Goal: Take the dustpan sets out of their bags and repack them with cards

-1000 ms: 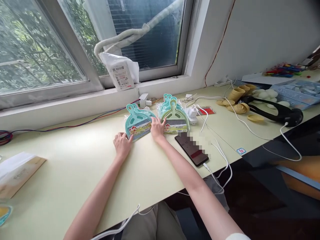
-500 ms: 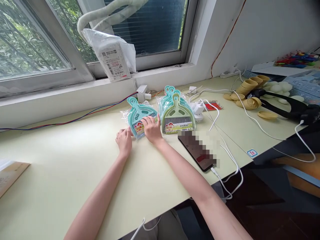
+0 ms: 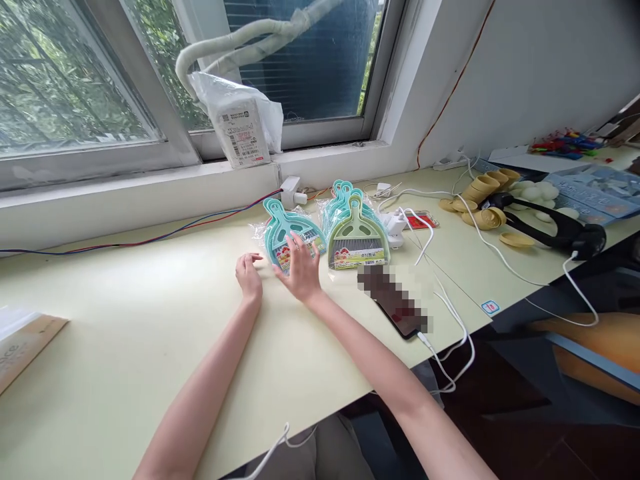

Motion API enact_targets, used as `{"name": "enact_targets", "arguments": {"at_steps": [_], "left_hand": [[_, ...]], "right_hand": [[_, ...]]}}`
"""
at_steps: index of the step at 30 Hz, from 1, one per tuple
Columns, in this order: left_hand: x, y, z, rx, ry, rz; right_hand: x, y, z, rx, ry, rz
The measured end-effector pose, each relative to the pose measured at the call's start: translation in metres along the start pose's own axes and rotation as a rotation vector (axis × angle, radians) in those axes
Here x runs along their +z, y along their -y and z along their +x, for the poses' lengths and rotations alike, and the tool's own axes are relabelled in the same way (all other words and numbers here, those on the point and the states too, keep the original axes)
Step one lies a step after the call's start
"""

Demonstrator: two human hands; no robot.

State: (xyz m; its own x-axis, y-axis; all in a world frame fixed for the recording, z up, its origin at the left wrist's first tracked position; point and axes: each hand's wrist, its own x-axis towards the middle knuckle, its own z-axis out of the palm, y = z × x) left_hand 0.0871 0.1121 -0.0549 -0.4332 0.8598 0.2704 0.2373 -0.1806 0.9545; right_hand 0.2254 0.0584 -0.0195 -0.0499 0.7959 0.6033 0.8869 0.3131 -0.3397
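Note:
A teal dustpan-and-brush set (image 3: 299,225) in clear plastic lies on the table, with a printed label across its front. My right hand (image 3: 301,272) is in front of its lower edge, fingers spread and overlapping the label. Whether the fingertips touch the wrapping I cannot tell. To the left of that set, my left hand (image 3: 249,277) rests its side on the table, fingers loosely stretched toward the set and apart from it. Just right stands a green dustpan-and-brush set (image 3: 358,230), in front of several teal dustpans (image 3: 343,193) in plastic.
A phone (image 3: 395,310) with a white cable lies right of my right forearm. White charger plugs (image 3: 395,227) stand beside the dustpans. Beige cups (image 3: 483,193) and a black strap-like device (image 3: 545,223) sit far right. A wrapped box (image 3: 243,137) stands on the windowsill.
My right hand has loosened off the teal set, its fingers now spread wider. My left hand has drawn slightly away from the set's left edge. The camera view has shifted a little.

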Motion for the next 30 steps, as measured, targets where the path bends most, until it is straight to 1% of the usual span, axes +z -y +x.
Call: {"name": "enact_targets", "arguments": {"at_steps": [2,5,7,10,14,16,18,19,21,23,24,25,26,28,29,30], "left_hand": [[0.000,0.000,0.000,-0.005,-0.007,-0.013],[-0.002,-0.003,-0.002,-0.001,-0.007,-0.005],[-0.004,-0.006,-0.003,0.003,-0.001,-0.004],[-0.010,-0.011,-0.008,0.003,-0.002,-0.009],[-0.025,-0.015,-0.021,-0.015,-0.013,-0.019],[-0.035,-0.018,-0.029,-0.018,0.005,-0.034],[-0.046,-0.023,-0.037,-0.005,0.058,-0.088],[-0.052,-0.028,-0.041,0.003,0.110,-0.141],[-0.063,-0.042,-0.045,-0.001,0.277,-0.296],[-0.075,-0.059,-0.046,-0.042,0.478,-0.453],[-0.081,-0.068,-0.045,-0.065,0.554,-0.507],[-0.087,-0.075,-0.044,-0.082,0.596,-0.537],[-0.094,-0.081,-0.042,-0.090,0.595,-0.549],[-0.109,-0.085,-0.036,-0.096,0.504,-0.555],[-0.117,-0.084,-0.033,-0.105,0.446,-0.560],[-0.125,-0.079,-0.030,-0.122,0.397,-0.566]], "right_hand": [[0.007,0.013,-0.006,0.055,0.033,-0.019],[0.012,0.023,-0.012,0.075,0.131,-0.056],[0.011,0.025,-0.015,0.082,0.165,-0.098],[0.007,0.030,-0.017,0.070,0.177,-0.181],[-0.003,0.040,-0.011,0.040,0.241,-0.241],[-0.014,0.043,-0.005,0.015,0.221,-0.245],[-0.029,0.047,0.001,0.020,0.142,-0.223],[-0.037,0.050,0.003,0.033,0.095,-0.203],[-0.052,0.059,0.002,0.041,0.009,-0.163],[-0.060,0.072,-0.005,-0.028,-0.028,-0.148],[-0.061,0.081,-0.010,-0.098,-0.022,-0.152],[-0.059,0.089,-0.016,-0.183,-0.002,-0.160],[-0.056,0.097,-0.023,-0.275,0.027,-0.165],[-0.044,0.109,-0.036,-0.425,0.080,-0.140],[-0.038,0.113,-0.041,-0.467,0.096,-0.100],[-0.031,0.115,-0.046,-0.476,0.101,-0.038]]}}
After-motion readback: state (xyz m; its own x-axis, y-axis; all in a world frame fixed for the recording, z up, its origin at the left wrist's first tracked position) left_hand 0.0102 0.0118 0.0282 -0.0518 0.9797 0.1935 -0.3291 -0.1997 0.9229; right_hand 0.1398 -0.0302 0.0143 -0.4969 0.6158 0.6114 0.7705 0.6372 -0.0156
